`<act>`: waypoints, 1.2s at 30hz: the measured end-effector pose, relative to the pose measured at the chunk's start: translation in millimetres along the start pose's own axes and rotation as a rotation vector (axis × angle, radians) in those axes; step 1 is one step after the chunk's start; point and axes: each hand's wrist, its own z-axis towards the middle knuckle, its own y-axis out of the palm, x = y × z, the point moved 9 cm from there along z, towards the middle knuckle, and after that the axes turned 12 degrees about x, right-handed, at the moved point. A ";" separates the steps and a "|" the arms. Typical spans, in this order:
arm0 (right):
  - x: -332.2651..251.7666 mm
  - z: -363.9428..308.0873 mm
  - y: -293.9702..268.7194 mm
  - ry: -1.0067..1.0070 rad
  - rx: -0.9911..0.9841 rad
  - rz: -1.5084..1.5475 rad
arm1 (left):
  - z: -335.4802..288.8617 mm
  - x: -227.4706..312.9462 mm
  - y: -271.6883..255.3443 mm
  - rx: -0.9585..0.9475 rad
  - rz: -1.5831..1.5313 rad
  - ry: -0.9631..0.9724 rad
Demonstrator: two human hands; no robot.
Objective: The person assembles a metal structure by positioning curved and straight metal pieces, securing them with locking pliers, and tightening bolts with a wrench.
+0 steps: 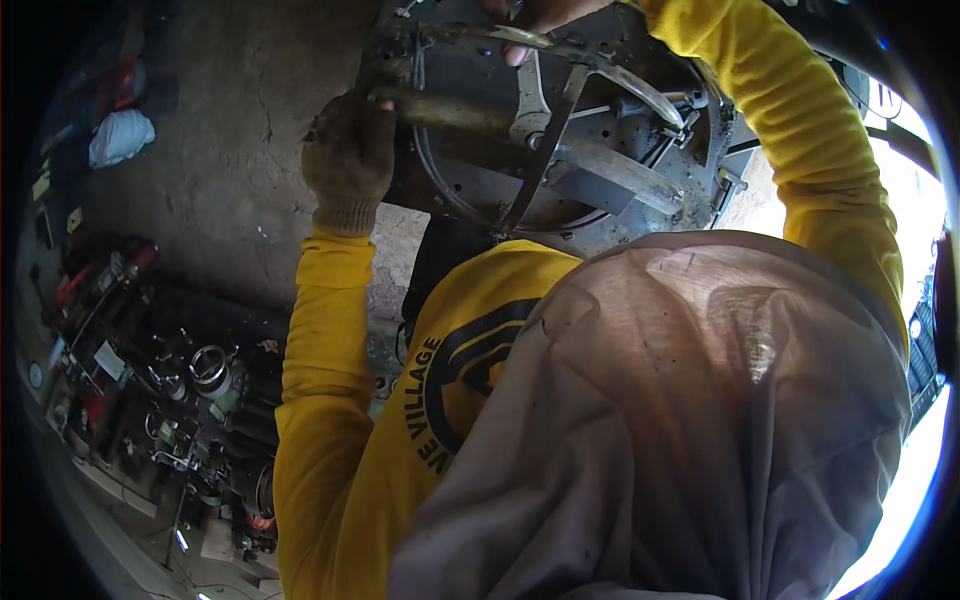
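My left hand (350, 150), in a brown knit glove with the thumb tip bare, is closed round the left end of a worn round bar (450, 110). The bar reaches across a dark metal frame. At the top edge, my right hand (560, 14) has its fingers closed at the upper end of a grey metal wrench (531, 90); part of this hand is cut off by the picture's edge. The wrench's lower end lies against the bar near a flat crossbar (545, 150). A curved metal rim (580, 55) arches over the frame.
Drilled metal plate (610, 235) lies under the frame, with a pale tube (625, 175) across it. Metal machine parts (210, 380) crowd the floor at lower left. A white bag (121, 137) lies at far left. Brown cloth (650, 420) fills much of the lower picture.
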 end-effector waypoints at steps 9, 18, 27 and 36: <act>-31.1 -177.7 23.8 0.956 0.211 0.360 | 4.2 -14.0 -4.5 0.004 -0.176 -0.305; -7.4 -152.6 -27.8 0.839 0.318 0.241 | -4.6 -17.3 2.7 -0.010 -0.076 -0.236; -4.4 -79.6 -30.1 0.197 0.394 0.042 | -1.8 -1.0 -3.7 0.045 0.000 -0.051; 6.5 -19.4 -14.6 0.051 0.149 0.054 | -4.8 -3.3 -0.2 0.020 0.028 -0.039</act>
